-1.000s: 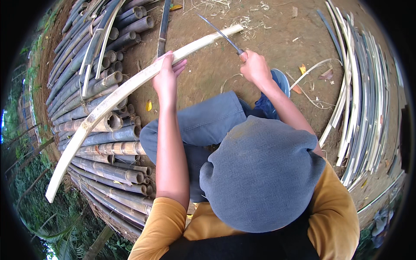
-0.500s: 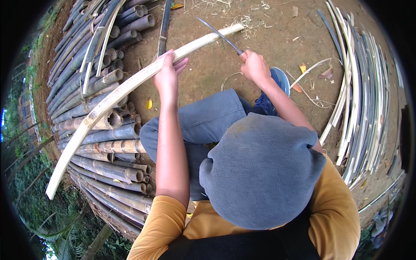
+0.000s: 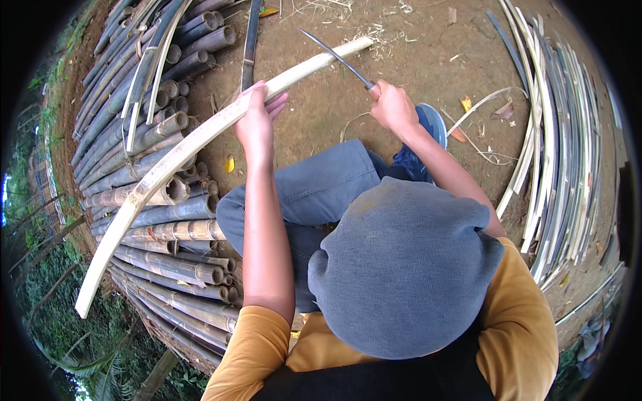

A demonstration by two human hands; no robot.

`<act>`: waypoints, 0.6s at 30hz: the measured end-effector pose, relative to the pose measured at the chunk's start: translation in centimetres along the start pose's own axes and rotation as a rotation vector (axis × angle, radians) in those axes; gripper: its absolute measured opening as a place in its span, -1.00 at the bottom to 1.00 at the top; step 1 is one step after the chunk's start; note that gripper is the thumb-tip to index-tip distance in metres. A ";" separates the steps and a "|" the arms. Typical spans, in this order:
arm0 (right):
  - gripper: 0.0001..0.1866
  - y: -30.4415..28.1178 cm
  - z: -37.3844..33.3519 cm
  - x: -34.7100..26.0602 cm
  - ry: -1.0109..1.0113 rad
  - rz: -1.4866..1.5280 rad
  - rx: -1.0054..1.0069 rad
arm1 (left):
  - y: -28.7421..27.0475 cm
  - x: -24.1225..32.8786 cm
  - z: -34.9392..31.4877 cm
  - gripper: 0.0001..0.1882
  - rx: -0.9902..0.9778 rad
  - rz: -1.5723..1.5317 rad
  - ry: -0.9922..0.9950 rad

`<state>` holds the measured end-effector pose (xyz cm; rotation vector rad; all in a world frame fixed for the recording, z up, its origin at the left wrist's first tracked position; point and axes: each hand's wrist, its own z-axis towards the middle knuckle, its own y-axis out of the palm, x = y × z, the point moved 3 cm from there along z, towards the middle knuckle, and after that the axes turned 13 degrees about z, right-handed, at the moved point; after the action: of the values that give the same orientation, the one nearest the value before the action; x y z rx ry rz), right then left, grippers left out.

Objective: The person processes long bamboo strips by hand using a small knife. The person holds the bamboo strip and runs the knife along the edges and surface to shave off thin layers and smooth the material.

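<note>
A long, pale split-bamboo strip (image 3: 180,148) slants from the lower left up to the far middle of the head view. My left hand (image 3: 257,123) grips it beyond its midpoint, thumb over the top and fingertips showing on the far side. In my right hand (image 3: 394,108) is the handle of a knife with a long, narrow blade (image 3: 332,53). That blade lies across the strip near its far end; whether the edge bites into the wood cannot be made out. Thin curled shavings (image 3: 382,45) are scattered on the ground around that end.
Stacked dark bamboo poles (image 3: 170,207) fill the left side, with split lengths (image 3: 152,70) on top. To the right lies a long bundle of thin bamboo strips (image 3: 562,154). A dark bamboo piece (image 3: 251,47) points away ahead. My bent leg (image 3: 314,177) and shoe (image 3: 428,130) are close to the hands.
The near end of the bamboo strip has swung slightly right and down in the picture. Both hands keep their holds, and the knife stays across the strip with barely any shift.
</note>
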<state>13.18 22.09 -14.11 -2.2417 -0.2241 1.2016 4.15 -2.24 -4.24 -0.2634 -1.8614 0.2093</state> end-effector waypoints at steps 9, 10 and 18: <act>-0.68 -1.0 1.1 0.8 0.042 -0.061 -0.026 | -0.6 -0.7 0.2 -0.59 0.023 -0.005 -0.046; -0.67 -0.7 0.6 0.8 0.032 -0.063 -0.043 | -0.7 -0.8 0.1 -0.59 0.024 -0.009 -0.040; -0.66 -0.8 1.7 0.3 0.096 -0.075 -0.035 | -0.4 0.0 0.8 -0.58 0.015 -0.008 -0.024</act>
<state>12.10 23.56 -14.65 -2.2933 -0.2901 1.0561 3.36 -2.62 -4.41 -0.2446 -1.8838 0.2219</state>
